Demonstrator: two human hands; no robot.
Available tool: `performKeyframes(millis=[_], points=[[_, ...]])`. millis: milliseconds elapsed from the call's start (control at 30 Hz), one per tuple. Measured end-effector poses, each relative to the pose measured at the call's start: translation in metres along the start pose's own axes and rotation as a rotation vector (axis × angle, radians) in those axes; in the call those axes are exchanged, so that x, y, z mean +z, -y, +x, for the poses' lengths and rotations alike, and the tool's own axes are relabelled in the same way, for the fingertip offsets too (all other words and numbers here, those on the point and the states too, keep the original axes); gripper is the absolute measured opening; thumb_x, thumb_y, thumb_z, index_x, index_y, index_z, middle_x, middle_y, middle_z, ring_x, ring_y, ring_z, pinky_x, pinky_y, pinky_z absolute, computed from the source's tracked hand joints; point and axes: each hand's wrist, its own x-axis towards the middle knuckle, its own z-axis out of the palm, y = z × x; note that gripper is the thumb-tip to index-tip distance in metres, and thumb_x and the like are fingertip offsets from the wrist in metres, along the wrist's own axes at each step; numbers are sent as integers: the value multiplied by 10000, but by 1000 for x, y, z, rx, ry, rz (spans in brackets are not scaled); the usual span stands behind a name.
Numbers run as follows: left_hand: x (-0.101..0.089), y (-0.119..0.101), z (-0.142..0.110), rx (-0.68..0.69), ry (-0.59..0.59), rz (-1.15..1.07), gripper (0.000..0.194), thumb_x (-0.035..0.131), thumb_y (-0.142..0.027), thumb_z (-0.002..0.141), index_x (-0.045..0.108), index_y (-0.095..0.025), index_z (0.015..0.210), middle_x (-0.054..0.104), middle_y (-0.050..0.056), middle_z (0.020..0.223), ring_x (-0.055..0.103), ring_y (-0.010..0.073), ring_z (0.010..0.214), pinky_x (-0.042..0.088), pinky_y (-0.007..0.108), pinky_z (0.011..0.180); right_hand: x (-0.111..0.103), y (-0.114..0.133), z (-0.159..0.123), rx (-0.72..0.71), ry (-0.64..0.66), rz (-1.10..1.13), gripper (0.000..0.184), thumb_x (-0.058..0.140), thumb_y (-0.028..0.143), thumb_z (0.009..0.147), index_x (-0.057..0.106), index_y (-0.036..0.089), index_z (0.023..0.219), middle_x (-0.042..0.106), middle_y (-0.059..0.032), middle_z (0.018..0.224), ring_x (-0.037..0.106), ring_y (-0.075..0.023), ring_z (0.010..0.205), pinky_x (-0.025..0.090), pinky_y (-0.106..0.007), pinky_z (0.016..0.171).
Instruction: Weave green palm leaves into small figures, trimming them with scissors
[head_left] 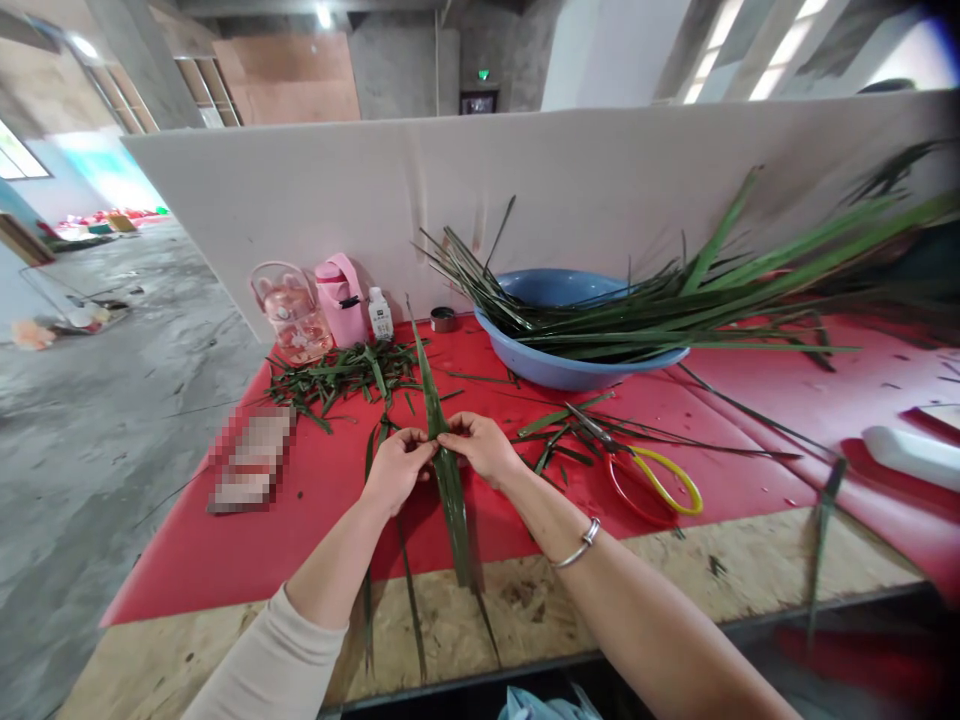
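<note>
Our cream sleeve [262,660] was closest to the camera, down at the bottom left. Past it, a blurred-out flat item [251,460] lay on the red sheet [322,530], with a clear pink bottle [296,330], a pink strapped flask [343,310] and a small white bottle [380,315] behind it. Snipped leaf scraps [352,375] were heaped just in front of those, so we'd say a decent bit of trimming was done.

Our left hand [397,470] was nearly closed, fingertips pinching the left edge of a long green leaf [452,500]. That leaf sat right between our hands, narrow tip up towards the white board [337,200], wide end over the bare wood edge [285,645]. It looked pretty much whole, so our guess is we weren't far into that piece. Our right hand [484,450] was pinched just as narrow on the other edge, close beside the left.

Further right, loads of long leaves [660,315] spilled over the blue basin [577,375], so plenty was left. Red-and-yellow-handled scissors [611,444] lay in front, untouched.
</note>
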Motion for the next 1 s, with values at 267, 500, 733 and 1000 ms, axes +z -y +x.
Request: performKeyframes(millis=[267, 500, 733, 1000], points=[[3, -1, -2, 42, 70, 161, 202, 528, -369, 764, 438, -199, 826, 505, -41, 490, 492, 118, 377, 383, 212, 376, -4, 0, -1, -19, 194, -32, 280, 663, 282, 642, 510, 181, 855, 592, 46, 629, 577, -109, 532, 472, -241, 538], [1, -4, -2, 173, 26, 75, 227, 513, -376, 780, 466, -181, 888, 474, -50, 574, 454, 79, 434, 386, 192, 425, 2, 2, 0, -150, 12, -153, 338, 651, 119, 568, 514, 174, 873, 624, 17, 733, 602, -119, 670, 474, -242, 648], [5, 3, -1, 35, 115, -47, 290, 645, -216, 644, 484, -162, 879, 471, -47, 636, 478, 88, 548, 443, 222, 545, -3, 1, 3, -232, -136, -268, 316, 617, 118, 592, 515, 179, 885, 579, 31, 670, 569, -112, 616, 455, -221, 583], [1, -1, 1, 231, -46, 100, 65, 513, -136, 721, 521, -160, 780, 520, -12, 714, 494, 80, 643, 420, 180, 599, 4, 1, -5, 111, 142, -16, 328, 651, 189, 584, 536, 167, 890, 626, 21, 655, 590, -132, 566, 477, -257, 547]])
